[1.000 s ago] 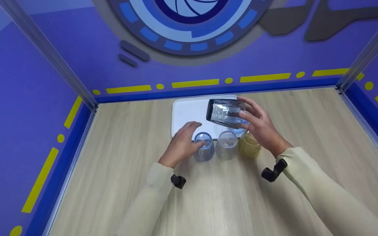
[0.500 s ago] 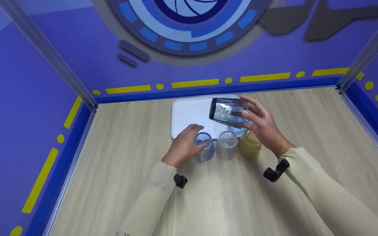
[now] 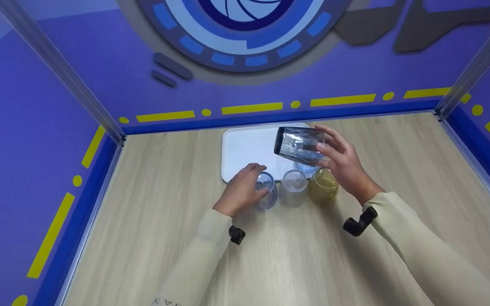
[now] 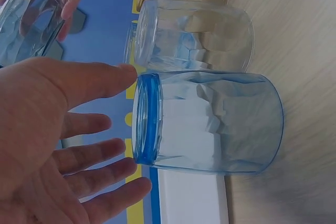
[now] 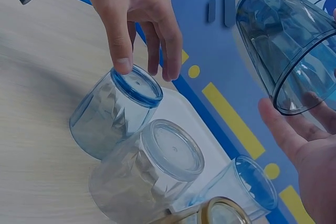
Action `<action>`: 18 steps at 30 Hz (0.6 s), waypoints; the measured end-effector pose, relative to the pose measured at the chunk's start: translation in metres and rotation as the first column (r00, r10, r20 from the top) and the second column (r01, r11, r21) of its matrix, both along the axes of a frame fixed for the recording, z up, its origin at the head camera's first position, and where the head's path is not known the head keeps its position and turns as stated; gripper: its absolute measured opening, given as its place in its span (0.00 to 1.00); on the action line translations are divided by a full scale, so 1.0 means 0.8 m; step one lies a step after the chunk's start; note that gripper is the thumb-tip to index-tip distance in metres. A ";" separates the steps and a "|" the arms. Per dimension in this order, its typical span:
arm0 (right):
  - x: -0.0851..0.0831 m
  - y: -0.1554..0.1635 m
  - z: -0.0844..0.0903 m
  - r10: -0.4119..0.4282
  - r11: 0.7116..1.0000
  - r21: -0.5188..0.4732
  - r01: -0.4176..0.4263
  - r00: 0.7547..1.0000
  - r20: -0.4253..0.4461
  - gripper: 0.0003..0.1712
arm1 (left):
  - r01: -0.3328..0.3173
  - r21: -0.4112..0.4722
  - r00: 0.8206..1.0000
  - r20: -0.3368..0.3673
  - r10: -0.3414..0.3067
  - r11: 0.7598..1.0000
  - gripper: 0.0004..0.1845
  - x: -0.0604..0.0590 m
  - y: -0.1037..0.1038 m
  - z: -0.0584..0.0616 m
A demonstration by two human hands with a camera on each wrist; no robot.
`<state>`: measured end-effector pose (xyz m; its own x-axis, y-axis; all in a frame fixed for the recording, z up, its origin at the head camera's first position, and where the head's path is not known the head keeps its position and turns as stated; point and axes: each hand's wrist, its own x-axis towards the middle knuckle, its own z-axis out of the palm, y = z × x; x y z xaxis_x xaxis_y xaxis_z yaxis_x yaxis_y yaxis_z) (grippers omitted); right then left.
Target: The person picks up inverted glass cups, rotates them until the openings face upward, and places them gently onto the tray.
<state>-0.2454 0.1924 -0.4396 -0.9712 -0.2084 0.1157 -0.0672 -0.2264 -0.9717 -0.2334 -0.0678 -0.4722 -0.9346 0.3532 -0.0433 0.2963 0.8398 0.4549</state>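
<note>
Right hand (image 3: 340, 163) wrapped around a dark glass (image 3: 298, 145), held tipped on its side in the air above the white tray (image 3: 245, 148). Left hand (image 3: 243, 189) down low, fingers relaxed and spread, thumb tip resting on the rim of the blue glass (image 3: 266, 191). Blue glass upright on the wooden table (image 3: 296, 255), first in a row: clear glass (image 3: 293, 188) just beside it, then the yellow glass (image 3: 323, 186). Another small blue glass (image 5: 249, 184) behind, at the tray's edge.
</note>
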 end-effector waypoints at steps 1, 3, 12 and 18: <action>0.000 0.000 0.000 -0.002 1.000 0.004 0.002 1.000 0.002 0.30 | -0.001 -0.001 1.000 0.002 0.001 1.000 0.31 0.000 0.001 0.000; 0.000 0.001 0.000 -0.005 1.000 0.011 0.005 1.000 0.009 0.30 | -0.004 -0.005 1.000 0.011 0.004 1.000 0.31 -0.001 0.002 -0.001; -0.002 0.007 0.002 -0.007 0.997 0.074 0.006 1.000 0.018 0.28 | -0.002 -0.037 0.999 0.034 0.003 0.999 0.31 -0.007 0.010 -0.005; -0.004 0.010 0.002 -0.014 0.998 0.067 0.014 1.000 0.008 0.31 | 0.015 -0.068 0.999 0.046 -0.012 0.998 0.31 -0.010 0.013 -0.008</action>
<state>-0.2483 0.2003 -0.4380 -0.9749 -0.2020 0.0938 -0.0618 -0.1595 -0.9853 -0.2412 -0.0574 -0.4782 -0.9263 0.3604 -0.1098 0.2882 0.8656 0.4095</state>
